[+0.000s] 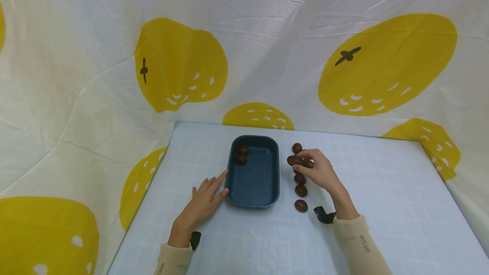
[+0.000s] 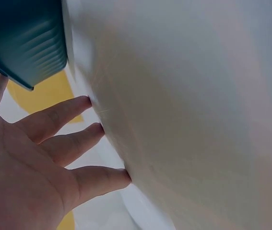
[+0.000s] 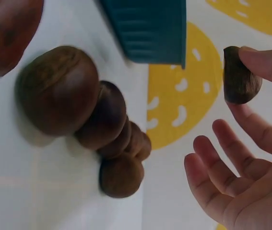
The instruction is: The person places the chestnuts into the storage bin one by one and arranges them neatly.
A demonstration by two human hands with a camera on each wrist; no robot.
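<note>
My right hand point(image 1: 320, 170) pinches a brown chestnut point(image 3: 242, 79) between thumb and index finger, raised above the table on the right side of the tray. In the right wrist view the other fingers are spread below it. Several more chestnuts point(image 1: 301, 190) lie in a rough line beneath and in front of this hand. Two chestnuts point(image 1: 241, 160) sit in the far left part of the dark blue tray point(image 1: 255, 186). My left hand point(image 1: 203, 203) has its fingers spread at the tray's left side, thumb and index at the rim, while other fingertips point(image 2: 95, 128) rest on the table.
A table with a pale checked cover point(image 1: 401, 207) bears everything. Behind it hangs a white cloth point(image 1: 267, 67) printed with yellow fruit. Black straps point(image 1: 324, 215) show at both wrists.
</note>
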